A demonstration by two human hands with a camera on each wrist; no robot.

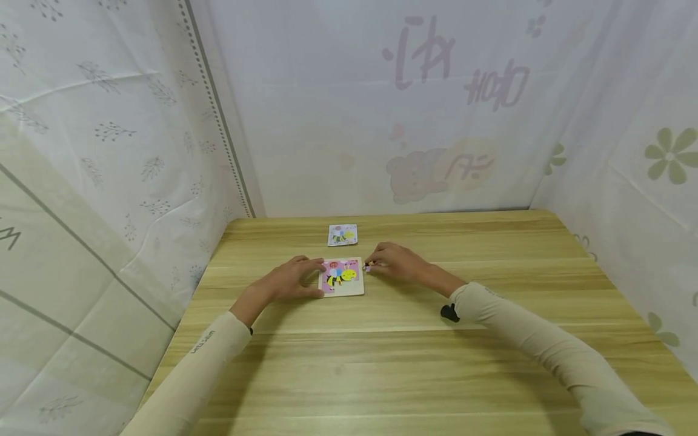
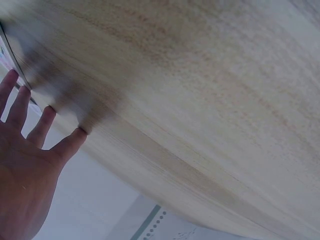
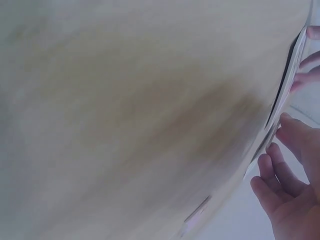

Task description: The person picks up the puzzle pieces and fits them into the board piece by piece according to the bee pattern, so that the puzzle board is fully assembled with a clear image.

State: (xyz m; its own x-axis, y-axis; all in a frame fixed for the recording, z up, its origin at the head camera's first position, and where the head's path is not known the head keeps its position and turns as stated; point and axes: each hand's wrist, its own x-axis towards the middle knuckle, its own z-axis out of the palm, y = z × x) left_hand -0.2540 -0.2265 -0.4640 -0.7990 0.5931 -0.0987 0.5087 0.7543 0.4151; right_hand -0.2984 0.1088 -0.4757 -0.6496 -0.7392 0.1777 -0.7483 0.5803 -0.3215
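Observation:
A small wooden puzzle board lies on the table, its inset showing a yellow and black bee on pink. Part of the inset at the lower right is bare wood. My left hand rests at the board's left side, thumb near the lower corner and fingers at the upper one; its fingers look straight and spread in the left wrist view. Just off the right edge of the board, my right hand pinches a small puzzle piece between thumb and fingers. Those fingers hide much of the piece.
Behind the board lies a card with a matching bee picture. The wood-grain table ends at the back against a pale printed curtain, with more curtains at both sides.

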